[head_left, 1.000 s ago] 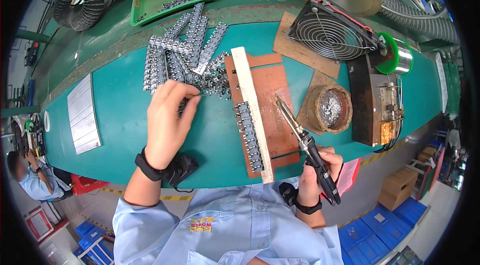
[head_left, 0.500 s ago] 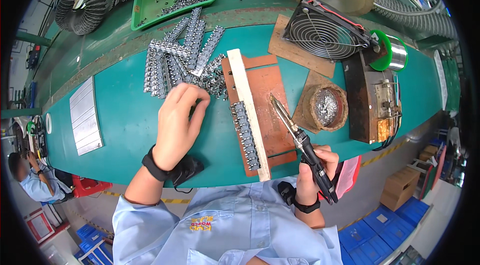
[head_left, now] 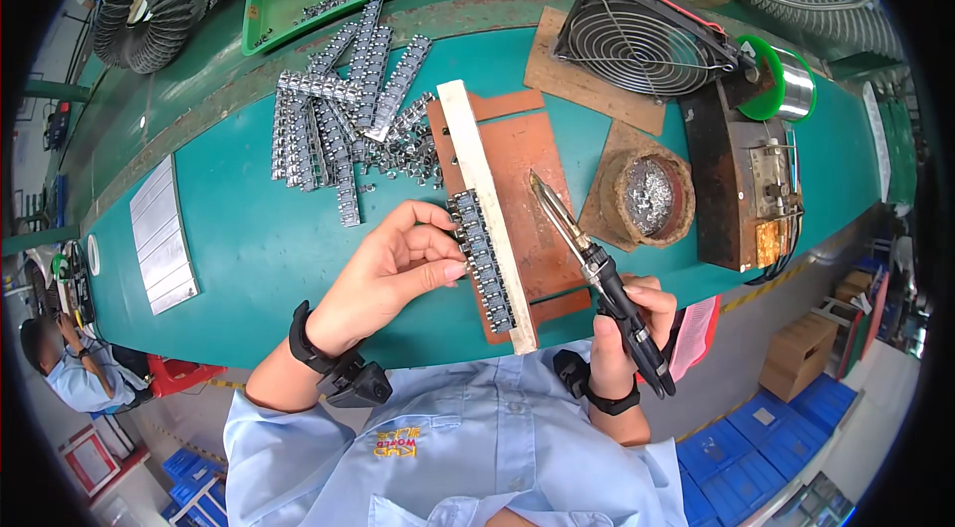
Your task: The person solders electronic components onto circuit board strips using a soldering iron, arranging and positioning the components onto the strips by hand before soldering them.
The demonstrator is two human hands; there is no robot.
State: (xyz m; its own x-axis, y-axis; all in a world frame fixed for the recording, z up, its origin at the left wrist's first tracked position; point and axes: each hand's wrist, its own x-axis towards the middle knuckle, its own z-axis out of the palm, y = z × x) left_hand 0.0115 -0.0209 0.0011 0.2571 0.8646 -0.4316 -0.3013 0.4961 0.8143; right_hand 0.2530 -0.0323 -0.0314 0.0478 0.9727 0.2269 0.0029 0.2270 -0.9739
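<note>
Green surface (head_left: 249, 248) carries a wooden rail (head_left: 487, 213); left hand (head_left: 393, 273), fingers loosely curled, touches the connector row (head_left: 482, 258). Right hand (head_left: 622, 318) clamped on soldering iron (head_left: 587, 258); open room lies left.

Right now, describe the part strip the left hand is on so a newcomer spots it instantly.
Start at the green-topped workbench and find the brown rectangular board with a pale wooden bar along its left edge. The short row of grey metal components lies against that bar, touched by the left hand. Unlike the loose strips heaped further back, it sits alone, aligned with the bar.

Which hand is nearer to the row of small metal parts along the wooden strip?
Left. The left hand has its fingertips on the row of metal parts; the right hand holds the soldering iron off to their right.
</note>
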